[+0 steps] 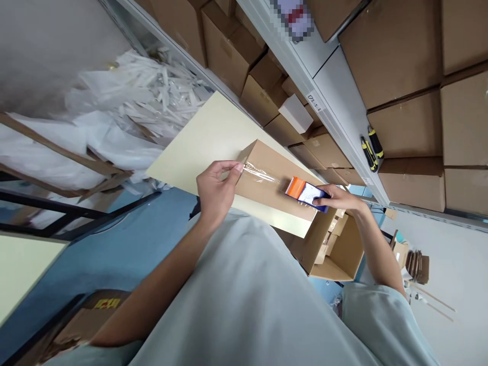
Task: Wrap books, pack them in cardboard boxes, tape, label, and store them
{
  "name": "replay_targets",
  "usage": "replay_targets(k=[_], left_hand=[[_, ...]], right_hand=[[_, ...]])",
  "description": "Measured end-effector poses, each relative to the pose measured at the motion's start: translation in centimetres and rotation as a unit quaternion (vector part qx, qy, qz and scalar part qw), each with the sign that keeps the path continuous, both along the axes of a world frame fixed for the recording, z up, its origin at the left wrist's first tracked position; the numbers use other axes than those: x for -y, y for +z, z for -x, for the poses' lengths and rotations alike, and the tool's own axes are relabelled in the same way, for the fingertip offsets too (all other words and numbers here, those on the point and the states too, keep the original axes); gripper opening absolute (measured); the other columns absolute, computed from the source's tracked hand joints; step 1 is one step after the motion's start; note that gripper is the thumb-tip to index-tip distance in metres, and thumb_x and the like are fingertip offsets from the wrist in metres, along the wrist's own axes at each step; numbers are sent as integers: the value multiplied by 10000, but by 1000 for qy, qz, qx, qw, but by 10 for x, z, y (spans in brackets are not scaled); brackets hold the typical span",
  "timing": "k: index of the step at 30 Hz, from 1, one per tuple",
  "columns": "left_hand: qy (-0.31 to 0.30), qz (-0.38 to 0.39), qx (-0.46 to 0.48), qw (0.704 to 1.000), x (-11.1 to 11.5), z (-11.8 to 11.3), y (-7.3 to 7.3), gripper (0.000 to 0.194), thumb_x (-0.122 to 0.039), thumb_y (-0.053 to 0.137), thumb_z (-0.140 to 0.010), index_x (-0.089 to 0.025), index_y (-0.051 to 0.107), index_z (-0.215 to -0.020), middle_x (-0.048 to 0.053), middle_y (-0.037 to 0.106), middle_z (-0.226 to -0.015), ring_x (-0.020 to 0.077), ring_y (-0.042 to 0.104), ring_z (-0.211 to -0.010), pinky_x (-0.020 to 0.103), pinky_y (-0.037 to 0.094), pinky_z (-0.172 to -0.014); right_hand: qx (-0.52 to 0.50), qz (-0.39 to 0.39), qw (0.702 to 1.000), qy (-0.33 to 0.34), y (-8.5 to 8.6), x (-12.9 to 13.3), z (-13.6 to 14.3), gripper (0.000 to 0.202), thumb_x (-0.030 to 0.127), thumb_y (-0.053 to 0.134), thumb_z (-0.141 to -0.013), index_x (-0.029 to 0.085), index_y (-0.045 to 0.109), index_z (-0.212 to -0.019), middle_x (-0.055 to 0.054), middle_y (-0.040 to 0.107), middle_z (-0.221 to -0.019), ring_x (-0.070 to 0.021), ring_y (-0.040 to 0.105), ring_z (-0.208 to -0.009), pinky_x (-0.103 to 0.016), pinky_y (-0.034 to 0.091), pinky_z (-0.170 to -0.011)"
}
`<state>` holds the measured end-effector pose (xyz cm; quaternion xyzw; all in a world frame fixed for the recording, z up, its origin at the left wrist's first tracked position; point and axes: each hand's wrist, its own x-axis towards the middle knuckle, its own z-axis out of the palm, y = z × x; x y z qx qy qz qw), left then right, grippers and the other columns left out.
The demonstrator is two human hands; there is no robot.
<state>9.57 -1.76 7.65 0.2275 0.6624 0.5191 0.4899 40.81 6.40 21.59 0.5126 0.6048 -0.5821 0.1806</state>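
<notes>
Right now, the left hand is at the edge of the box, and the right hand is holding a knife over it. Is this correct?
Not quite: the right hand holds a tape dispenser, not a knife, as the head view shows. The left hand is indeed at the edge of the box.

Two bare hands (216, 195), one tape dispenser (305, 193) in the right hand (335, 197), one taped carton (272, 189) between both, one open box (347, 244) beside the right, two yellow-and-black tools (375, 142) and one white box (296, 114) beyond

carton (270, 188) on tabletop (213, 137) | open box (353, 244) right of tabletop | knives (375, 143) on shelf (345, 76)
</notes>
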Motion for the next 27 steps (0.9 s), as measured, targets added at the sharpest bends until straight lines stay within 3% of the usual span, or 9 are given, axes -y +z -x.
replay_targets(k=[9,14,19,21,24,27], left_hand=[[3,45,116,992,-17,21,-15,292,-478,818,-875,-220,694,-932,43,756,-915,241,794,-1000,401,730,-850],[1,86,139,986,-18,21,-43,294,-461,825,-824,-205,727,-930,46,768,-890,233,788,-929,373,703,-793],[-56,86,80,991,-12,8,-69,278,-462,773,-851,-190,774,-909,75,800,-931,220,772,-908,332,640,-861],[-76,74,31,994,-7,8,-74,354,-503,764,-879,-183,799,-1027,102,793,-1063,215,770,-937,332,633,-891],[-105,69,-44,991,-1,19,-72,654,-552,780,-891,-189,713,-1431,154,734,-1309,234,764,-1035,372,643,-932],[-194,-32,-101,975,-1,32,-53,755,-598,626,-1025,-211,519,-1665,201,623,-1572,309,654,-1426,468,569,-1169]], right_hand=[[15,-4,1000,3,-7,-4,29,375,543,747,-896,183,642,-905,30,579,-772,-130,497,-694,-260,427,-631],[54,0,998,12,-5,0,42,376,553,725,-914,183,657,-927,20,599,-783,-141,512,-707,-264,414,-625],[79,3,997,11,-1,3,50,393,569,729,-902,185,682,-976,6,661,-828,-165,573,-740,-279,458,-667],[81,-1,997,10,1,4,51,399,566,731,-902,181,693,-1003,-8,695,-863,-176,596,-772,-284,480,-691],[81,-7,997,1,2,7,53,403,563,742,-889,176,696,-990,-28,727,-887,-184,615,-783,-289,497,-695],[75,1,997,-9,1,11,53,406,558,733,-883,167,700,-986,-44,746,-897,-182,633,-768,-289,506,-684]])
